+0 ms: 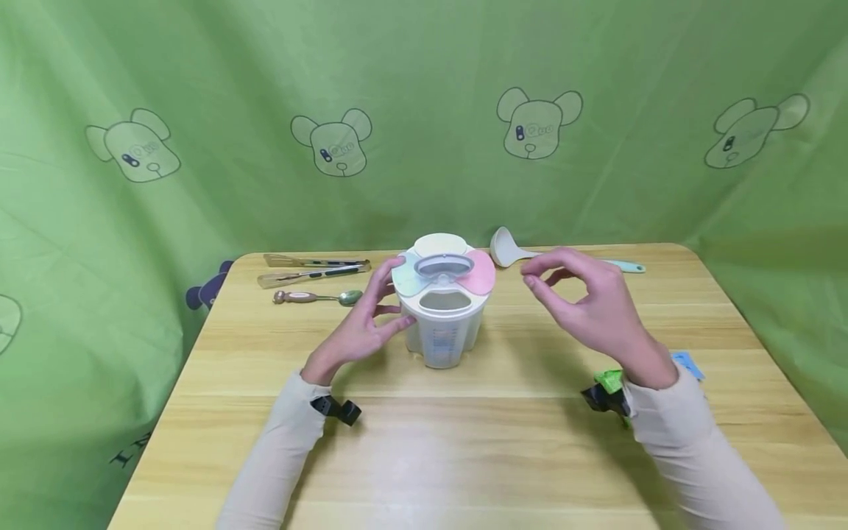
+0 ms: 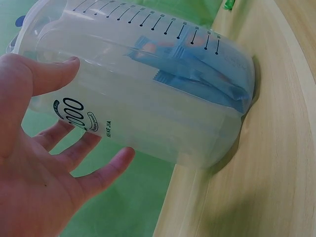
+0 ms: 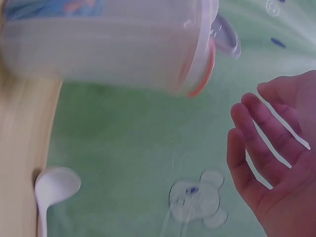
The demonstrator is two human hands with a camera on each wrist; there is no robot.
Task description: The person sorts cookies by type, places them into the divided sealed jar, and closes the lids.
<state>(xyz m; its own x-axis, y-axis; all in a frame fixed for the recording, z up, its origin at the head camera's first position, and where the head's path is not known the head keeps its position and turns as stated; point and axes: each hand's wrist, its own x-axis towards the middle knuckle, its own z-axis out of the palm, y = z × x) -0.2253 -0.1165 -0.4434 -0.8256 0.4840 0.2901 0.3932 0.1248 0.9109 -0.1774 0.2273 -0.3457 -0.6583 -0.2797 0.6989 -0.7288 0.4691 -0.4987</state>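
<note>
A clear storage container with measuring marks stands upright on the table. Its lid has a pink flap, a pale blue flap and a white one; a further oval flap is raised above the front opening. Blue packets lie inside one compartment. My left hand holds the container's left side, thumb toward the front and a fingertip at the lid's edge. Off to the right of the lid, my right hand hovers with loosely bent fingers and nothing in them.
Metal tongs and a spoon lie left of the container. Behind it on the right is a ladle. Green and blue packets lie by the right wrist. A green curtain hangs behind the table.
</note>
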